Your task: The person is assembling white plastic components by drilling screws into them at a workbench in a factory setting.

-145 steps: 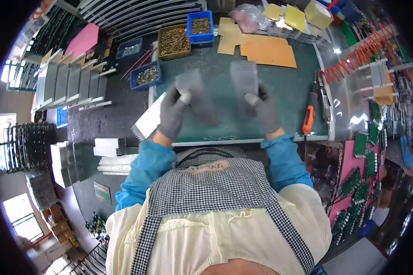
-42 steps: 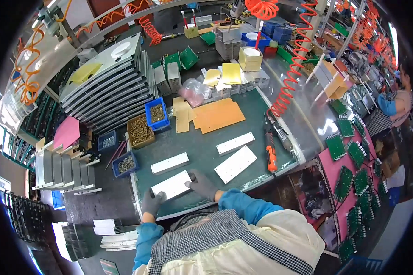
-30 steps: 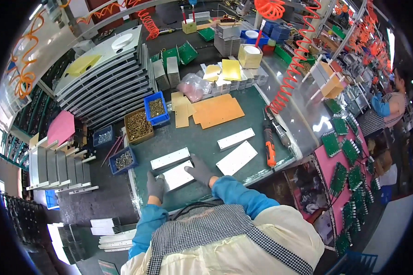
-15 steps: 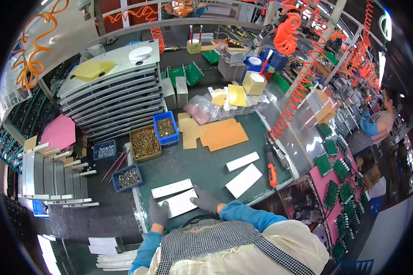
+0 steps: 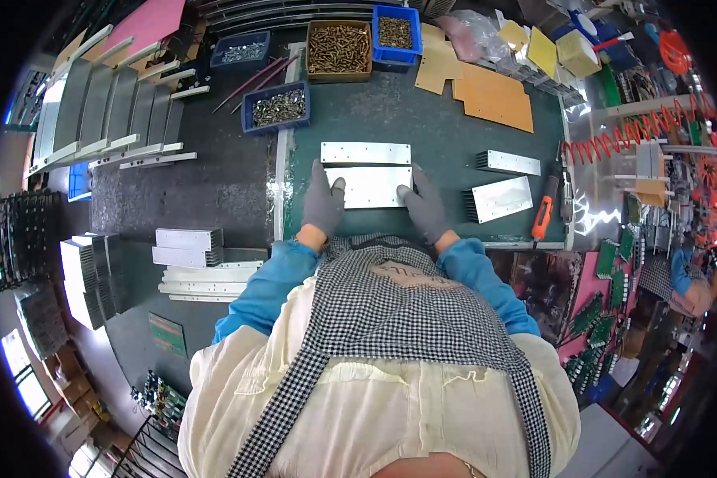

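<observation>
Currently, left fingers (image 5: 319,182) and right fingers (image 5: 424,191) half-closed on wide block (image 5: 368,188), narrow block (image 5: 366,153) just beyond, orange screwdriver (image 5: 542,212) rightward.

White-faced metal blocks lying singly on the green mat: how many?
4: a wide block between the left hand and right hand, a narrow block beyond it; farther right, a second narrow block beyond a second wide block. None appears hidden.

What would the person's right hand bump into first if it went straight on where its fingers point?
Probably the right end of the narrow metal piece, just beyond the wide metal piece the right hand touches, though depth is unclear.
</observation>
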### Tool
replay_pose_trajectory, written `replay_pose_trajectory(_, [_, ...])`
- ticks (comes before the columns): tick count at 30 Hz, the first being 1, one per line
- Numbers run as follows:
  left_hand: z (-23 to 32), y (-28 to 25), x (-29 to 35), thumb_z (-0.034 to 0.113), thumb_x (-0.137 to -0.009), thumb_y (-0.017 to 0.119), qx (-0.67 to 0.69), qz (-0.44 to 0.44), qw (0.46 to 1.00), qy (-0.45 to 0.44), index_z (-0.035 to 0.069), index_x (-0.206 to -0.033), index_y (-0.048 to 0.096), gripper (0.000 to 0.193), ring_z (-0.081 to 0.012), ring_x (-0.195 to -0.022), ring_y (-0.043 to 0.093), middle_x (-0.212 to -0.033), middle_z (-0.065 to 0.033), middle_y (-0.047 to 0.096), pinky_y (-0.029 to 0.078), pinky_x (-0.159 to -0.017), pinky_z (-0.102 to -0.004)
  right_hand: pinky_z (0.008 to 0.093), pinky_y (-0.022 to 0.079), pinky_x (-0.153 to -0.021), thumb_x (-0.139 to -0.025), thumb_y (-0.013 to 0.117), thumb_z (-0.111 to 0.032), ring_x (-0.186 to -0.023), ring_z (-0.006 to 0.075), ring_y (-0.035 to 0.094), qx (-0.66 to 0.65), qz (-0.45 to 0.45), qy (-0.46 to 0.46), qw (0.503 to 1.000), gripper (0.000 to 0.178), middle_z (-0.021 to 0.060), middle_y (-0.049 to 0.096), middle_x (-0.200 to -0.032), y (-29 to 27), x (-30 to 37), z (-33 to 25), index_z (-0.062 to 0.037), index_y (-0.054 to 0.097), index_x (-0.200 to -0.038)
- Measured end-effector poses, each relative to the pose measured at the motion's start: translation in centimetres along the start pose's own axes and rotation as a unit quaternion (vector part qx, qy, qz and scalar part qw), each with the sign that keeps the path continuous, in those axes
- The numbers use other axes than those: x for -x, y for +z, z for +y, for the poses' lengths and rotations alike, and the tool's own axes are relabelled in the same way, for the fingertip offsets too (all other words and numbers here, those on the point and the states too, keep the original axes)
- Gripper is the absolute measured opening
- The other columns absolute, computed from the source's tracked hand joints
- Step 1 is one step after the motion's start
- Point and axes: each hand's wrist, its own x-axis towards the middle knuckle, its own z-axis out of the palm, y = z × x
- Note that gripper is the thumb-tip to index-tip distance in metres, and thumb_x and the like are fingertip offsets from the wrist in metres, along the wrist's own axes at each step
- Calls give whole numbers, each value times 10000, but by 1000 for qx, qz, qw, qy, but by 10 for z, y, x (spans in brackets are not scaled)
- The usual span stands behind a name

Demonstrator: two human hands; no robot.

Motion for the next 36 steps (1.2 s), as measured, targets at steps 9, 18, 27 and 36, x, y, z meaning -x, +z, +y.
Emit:
replay_pose_trajectory(9, [5, -15, 2, 178, -915, 622, 38, 18, 997, 62, 49, -1445, 380, 597, -451, -1115, 609, -1204, -280, 630, 489, -923, -482, 404, 355, -1103, -888, 592, -205, -1306, 382, 466, -38, 11, 22, 999, 609, 245, 486, -1406, 11, 8, 5, 32, 437, -1427])
replay_pose_trajectory(18, [11, -15, -1, 152, -918, 614, 53, -9, 998, 43, 26, -1449, 380, 593, -441, -1110, 617, -1192, -278, 635, 491, -924, -467, 390, 421, -1037, -893, 587, -179, -1226, 342, 549, -58, 29, 44, 997, 545, 226, 538, -1359, 8, 5, -9, -10, 482, -1400])
replay_pose_trajectory(27, [-10, -6, -7, 156, -927, 614, 62, 3, 996, 59, -25, -1455, 363, 612, -430, -1104, 627, -1211, -288, 627, 499, -921, -444, 375, 427, -1022, -901, 592, -180, -1183, 316, 566, -46, 41, 34, 998, 514, 195, 582, -1286, 10, 7, -13, -18, 507, -1381])
replay_pose_trajectory(36, [-22, 9, -8, 167, -922, 638, -17, 67, 984, 162, -56, -1455, 358, 643, -409, -1153, 614, -1267, -307, 594, 479, -967, -419, 436, 426, -1019, -909, 588, -198, -1205, 400, 544, -12, 39, -3, 999, 492, 244, 579, -1301, -6, 12, -12, -10, 509, -1357])
